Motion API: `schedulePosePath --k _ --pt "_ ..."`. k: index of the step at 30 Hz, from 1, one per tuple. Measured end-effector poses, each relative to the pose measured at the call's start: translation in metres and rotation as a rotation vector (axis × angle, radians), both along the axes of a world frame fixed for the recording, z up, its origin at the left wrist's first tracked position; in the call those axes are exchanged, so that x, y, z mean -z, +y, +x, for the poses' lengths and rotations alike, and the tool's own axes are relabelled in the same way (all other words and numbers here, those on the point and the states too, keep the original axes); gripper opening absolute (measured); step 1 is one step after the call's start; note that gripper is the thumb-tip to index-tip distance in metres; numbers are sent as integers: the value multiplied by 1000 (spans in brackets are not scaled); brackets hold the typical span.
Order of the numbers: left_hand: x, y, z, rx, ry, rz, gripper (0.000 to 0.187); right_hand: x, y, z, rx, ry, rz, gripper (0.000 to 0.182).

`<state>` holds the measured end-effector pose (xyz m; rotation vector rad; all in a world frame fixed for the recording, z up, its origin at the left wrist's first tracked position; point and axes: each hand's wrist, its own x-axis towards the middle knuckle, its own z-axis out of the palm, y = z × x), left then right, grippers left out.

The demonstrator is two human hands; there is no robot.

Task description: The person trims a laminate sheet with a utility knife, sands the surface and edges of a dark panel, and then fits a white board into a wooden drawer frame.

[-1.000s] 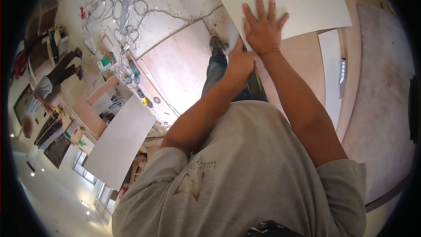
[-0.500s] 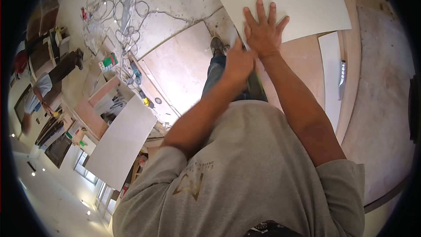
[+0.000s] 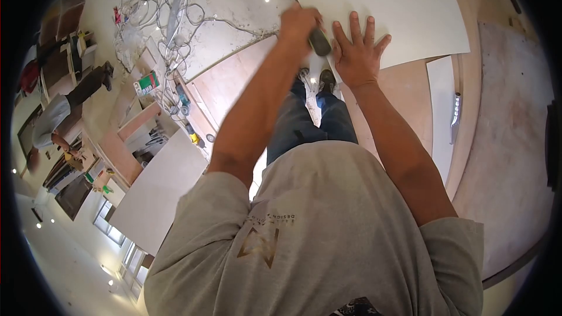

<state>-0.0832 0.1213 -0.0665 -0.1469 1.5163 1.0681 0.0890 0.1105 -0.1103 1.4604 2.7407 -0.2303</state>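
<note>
On the pale board [image 3: 386,0], right hand [image 3: 357,61] spread flat; left hand [image 3: 298,25] round a dark handle [image 3: 319,42]; cables [image 3: 167,23] tangled on floor [image 3: 231,52].

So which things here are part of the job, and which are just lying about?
In use: white sheet, under the right hand; dark-handled tool, in the left hand.

Seemingly just lying about: cables; green box.

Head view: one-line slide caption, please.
Left hand grips a dark tool; right hand lies flat on a white sheet.
</note>
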Motion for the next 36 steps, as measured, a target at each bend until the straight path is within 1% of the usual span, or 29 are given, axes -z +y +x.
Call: schedulePosePath --k 1,3,4,6,7,8,9,12,14,15,16,17,19,21,24,25,26,27,29,30,31,32,33,34,35,36 --pt "14 8 -15 42 105 178 14 -2 -1 1 0 -1 -7 48" --pt "10 2 -13 54 161 198 16 -2 -1 -1 -4 4 -13 48" --pt "1 -1 -10 64 192 208 16 -1 -2 -1 0 7 -13 48" --pt "-15 -26 16 77 204 115 22 -3 -4 -1 7 2 -25 48" --pt "-8 -43 32 75 241 91 28 -5 -4 -1 5 -5 -32 48" --pt "-18 -59 52 23 191 114 35 -6 -3 -1 0 -13 -39 48" --pt "-28 -73 71 34 208 49 39 -4 -4 0 -1 -12 -32 48" --pt "-43 -77 82 -40 -26 127 40 10 1 3 -20 -30 33 49" --pt "-25 -60 61 -49 -39 143 39 17 -3 7 -52 -80 100 50" --pt "-13 -44 46 -49 -47 157 39 13 -5 5 -37 -78 68 51" --pt "-11 -35 35 -52 -58 171 39 4 -5 3 -24 -81 38 51" --pt "-13 -36 30 -14 -31 154 42 -1 -3 2 -19 -84 8 51" --pt "1 -61 59 158 300 143 45 10 -3 4 -41 -81 68 52" --pt "-8 -92 90 151 273 119 47 17 -4 4 -32 -115 93 54" --pt "32 -82 94 121 270 129 58 16 -2 4 -42 -175 77 54" --pt "5 -53 58 119 110 125 65 12 -5 3 -49 -220 67 54" --pt "-12 -39 35 118 -49 126 74 3 -4 -1 -54 -264 59 54" --pt "-14 -38 28 137 -91 110 75 -2 -3 -4 -57 -305 58 53" --pt "-18 -33 18 173 -165 92 77 17 -3 9 -66 -223 105 53" --pt "-5 -43 39 136 114 133 64 24 1 9 -67 -173 130 53" --pt "23 -69 84 101 389 164 51 21 0 6 -67 -140 138 53" --pt "35 -75 96 103 617 210 45 18 -2 6 -66 -108 140 53" --pt "30 -78 101 100 858 227 39 16 -2 5 -68 -81 146 53" --pt "31 -74 97 133 1056 267 38 20 1 6 -80 -90 163 52" --pt "36 -66 88 155 879 216 39 28 2 10 -89 -101 178 52" --pt "21 -52 70 175 711 151 40 32 0 13 -97 -113 191 52"
